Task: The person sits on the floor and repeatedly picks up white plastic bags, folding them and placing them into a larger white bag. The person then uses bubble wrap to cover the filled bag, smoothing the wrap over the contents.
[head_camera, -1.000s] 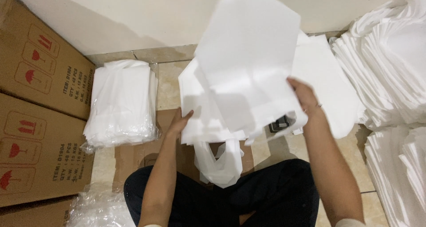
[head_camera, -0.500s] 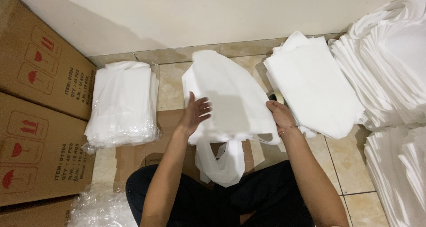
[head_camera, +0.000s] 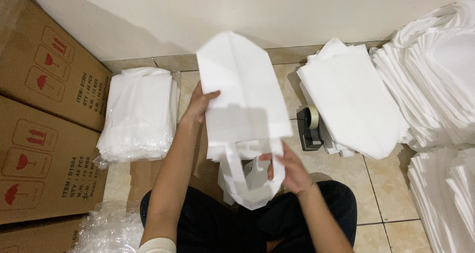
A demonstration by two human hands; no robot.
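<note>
— Two hands, one white bag: where does it sit between them?

— The white bag (head_camera: 245, 97) is raised over the person's lap, its flat body tilted up toward the wall. The left hand (head_camera: 200, 104) is at the bag's left edge, about halfway up. The right hand (head_camera: 287, 166) is lower, at the bag's bottom end where the handle loops (head_camera: 242, 176) hang.

— How open is each hand?

— The left hand is closed on the bag's edge, thumb lying across the front face and the fingers hidden behind the fabric. The right hand is curled shut around one handle loop, fingers wrapped over it, thumb pointing up.

— What lies around them?

— On the tiled floor (head_camera: 381, 184), to the left, a stack of white bags in clear plastic wrap (head_camera: 141, 114). To the right, a loose pile of flat white bags (head_camera: 351, 102), and beyond it taller heaps of the same bags (head_camera: 435, 70) along the right edge. A black tape dispenser (head_camera: 310, 128) stands just beside the loose pile, touching its left side.

— Any containers?

— Closed cardboard boxes (head_camera: 44, 109) stacked on the far left; what is in them I cannot tell. Crumpled clear plastic (head_camera: 109, 230) lies at their foot, near the person's left knee.
</note>
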